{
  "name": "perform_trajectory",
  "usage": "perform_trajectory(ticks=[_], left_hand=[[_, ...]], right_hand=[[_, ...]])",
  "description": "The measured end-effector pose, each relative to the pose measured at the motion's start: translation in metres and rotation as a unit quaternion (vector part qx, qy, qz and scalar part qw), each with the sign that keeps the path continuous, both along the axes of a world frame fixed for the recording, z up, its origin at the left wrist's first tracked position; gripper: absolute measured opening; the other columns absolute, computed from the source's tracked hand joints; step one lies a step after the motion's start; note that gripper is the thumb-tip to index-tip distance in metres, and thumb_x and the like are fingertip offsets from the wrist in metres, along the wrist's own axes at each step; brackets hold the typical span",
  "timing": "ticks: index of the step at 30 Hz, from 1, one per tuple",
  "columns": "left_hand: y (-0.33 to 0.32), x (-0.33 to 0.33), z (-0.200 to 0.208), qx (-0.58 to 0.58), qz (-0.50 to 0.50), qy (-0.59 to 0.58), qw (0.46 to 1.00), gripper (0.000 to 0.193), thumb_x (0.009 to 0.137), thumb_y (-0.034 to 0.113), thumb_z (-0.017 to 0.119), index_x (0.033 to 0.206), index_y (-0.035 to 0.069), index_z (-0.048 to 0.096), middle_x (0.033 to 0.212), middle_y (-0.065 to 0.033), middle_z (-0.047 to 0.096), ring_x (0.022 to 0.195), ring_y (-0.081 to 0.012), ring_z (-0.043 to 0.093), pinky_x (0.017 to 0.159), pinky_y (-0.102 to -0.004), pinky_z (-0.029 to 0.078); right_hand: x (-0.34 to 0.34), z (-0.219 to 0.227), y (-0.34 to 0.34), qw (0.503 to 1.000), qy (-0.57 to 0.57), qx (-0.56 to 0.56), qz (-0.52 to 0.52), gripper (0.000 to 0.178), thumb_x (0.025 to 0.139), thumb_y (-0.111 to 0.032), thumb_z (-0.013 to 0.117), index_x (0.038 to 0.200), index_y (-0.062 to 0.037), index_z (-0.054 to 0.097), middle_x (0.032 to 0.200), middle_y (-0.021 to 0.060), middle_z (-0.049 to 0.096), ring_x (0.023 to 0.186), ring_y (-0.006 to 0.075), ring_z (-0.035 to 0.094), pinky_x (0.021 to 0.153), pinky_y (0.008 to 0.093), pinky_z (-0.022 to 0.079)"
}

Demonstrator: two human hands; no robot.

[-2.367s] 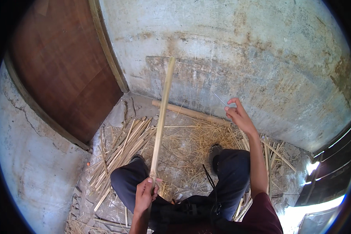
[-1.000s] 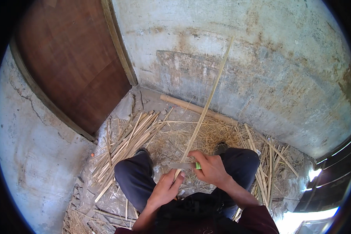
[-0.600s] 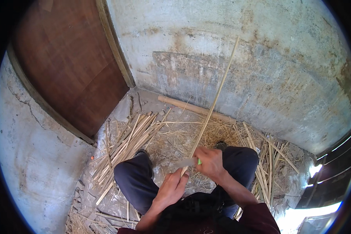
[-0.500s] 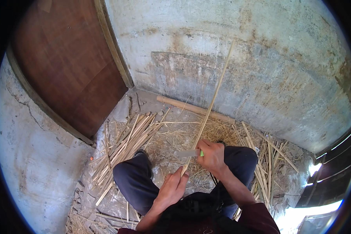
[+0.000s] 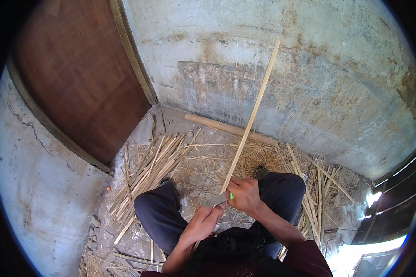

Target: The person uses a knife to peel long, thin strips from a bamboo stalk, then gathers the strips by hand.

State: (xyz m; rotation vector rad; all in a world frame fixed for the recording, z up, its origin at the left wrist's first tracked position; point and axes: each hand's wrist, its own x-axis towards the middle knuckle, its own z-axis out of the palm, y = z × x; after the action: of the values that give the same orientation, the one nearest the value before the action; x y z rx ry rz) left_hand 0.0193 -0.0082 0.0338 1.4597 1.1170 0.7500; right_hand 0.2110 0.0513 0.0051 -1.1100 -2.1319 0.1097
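Observation:
A long pale bamboo strip (image 5: 254,111) slants up from my hands toward the wall, its broad face showing. Around its lower part my left hand (image 5: 204,221) is closed; the strip's bottom end is mostly hidden there. My right hand (image 5: 246,196) is closed on a knife with a bit of green handle in sight. The knife's flat grey blade (image 5: 214,200) points left, lying across the strip just above my left fingers. My two hands are close together between my knees.
A pile of bamboo strips (image 5: 148,171) lies at the left, another bundle (image 5: 312,198) at the right. Thin shavings (image 5: 259,157) cover the floor ahead. A round pole (image 5: 226,127) lies along the foot of the stained wall (image 5: 328,92). At the upper left stands a brown door (image 5: 78,78).
My right hand and the knife have come down along the strip toward my left hand. The strip has turned, showing a wider face, and my left hand has shifted slightly down.

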Motion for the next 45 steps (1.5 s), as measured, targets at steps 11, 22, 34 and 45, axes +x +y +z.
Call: perform_trajectory(ticks=[11,22,34,45], left_hand=[[-0.011,0.006,0.005,0.027,0.044,0.091,0.995,0.030,0.108,0.022,0.051,0.091,-0.002,0.055,0.069,-0.0147,0.055,0.064,-0.0313,0.053,0.066,-0.0463,0.043],[-0.008,0.008,0.002,0.148,0.089,0.174,0.969,0.023,0.107,0.019,0.055,0.104,-0.004,0.059,0.081,-0.0283,0.066,0.082,-0.0517,0.063,0.076,-0.0571,0.048],[-0.002,0.010,0.011,0.168,0.119,0.254,0.945,0.022,0.103,0.013,0.056,0.107,-0.009,0.056,0.065,-0.0314,0.062,0.065,-0.0538,0.064,0.063,-0.0619,0.050],[-0.011,-0.003,0.004,0.156,0.092,0.238,0.954,0.030,0.102,0.013,0.057,0.118,-0.012,0.055,0.070,-0.0330,0.063,0.072,-0.0561,0.064,0.069,-0.0624,0.050]], right_hand=[[0.019,0.015,0.033,0.991,0.077,0.002,-0.109,0.016,0.072,-0.012,0.073,0.083,-0.0104,0.062,0.070,0.0077,0.062,0.062,0.0313,0.067,0.056,0.0444,0.050],[-0.001,0.009,-0.002,0.998,0.028,-0.049,-0.012,0.008,0.077,-0.008,0.070,0.084,-0.0073,0.067,0.073,0.0116,0.066,0.062,0.0350,0.067,0.057,0.0464,0.051],[-0.012,0.007,0.013,0.997,0.006,-0.045,-0.062,0.014,0.074,-0.014,0.074,0.084,-0.0087,0.066,0.076,0.0099,0.068,0.064,0.0353,0.068,0.056,0.0468,0.051],[0.039,0.029,0.074,0.979,0.092,0.070,-0.165,0.012,0.083,-0.006,0.068,0.094,-0.0046,0.073,0.073,0.0201,0.068,0.067,0.0406,0.069,0.061,0.0497,0.052]])
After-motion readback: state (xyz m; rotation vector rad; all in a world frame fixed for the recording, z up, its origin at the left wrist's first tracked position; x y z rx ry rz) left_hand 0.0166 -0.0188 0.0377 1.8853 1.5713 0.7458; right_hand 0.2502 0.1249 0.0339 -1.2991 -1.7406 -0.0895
